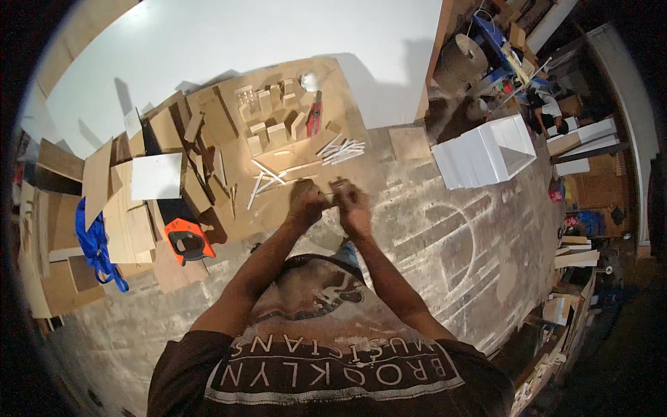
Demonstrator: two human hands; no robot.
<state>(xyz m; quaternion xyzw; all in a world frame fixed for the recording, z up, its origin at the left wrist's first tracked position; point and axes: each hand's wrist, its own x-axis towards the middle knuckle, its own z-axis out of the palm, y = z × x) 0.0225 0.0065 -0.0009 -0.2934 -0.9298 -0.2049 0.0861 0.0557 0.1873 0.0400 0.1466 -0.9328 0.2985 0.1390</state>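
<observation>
At the near edge of the brown work board (285, 226), my left hand (308, 201) and my right hand (354, 208) are close together with fingers closed. Between them is a small light-brown piece (333, 198), mostly covered by the fingers, so its kind is unclear. Just beyond the hands lie loose white strips (267, 174) and, farther right, a pile of several more strips (342, 151). Several small wooden blocks (276, 130) stand behind these. A red-handled tool (315, 116) lies beside the blocks.
Cut board pieces (118, 208), a white panel (156, 176) and a handsaw with an orange handle (189, 241) lie to the left. A blue strap (94, 240) hangs there. A white box-shaped cabinet (479, 154) stands right. Another person (549, 108) is at the far right.
</observation>
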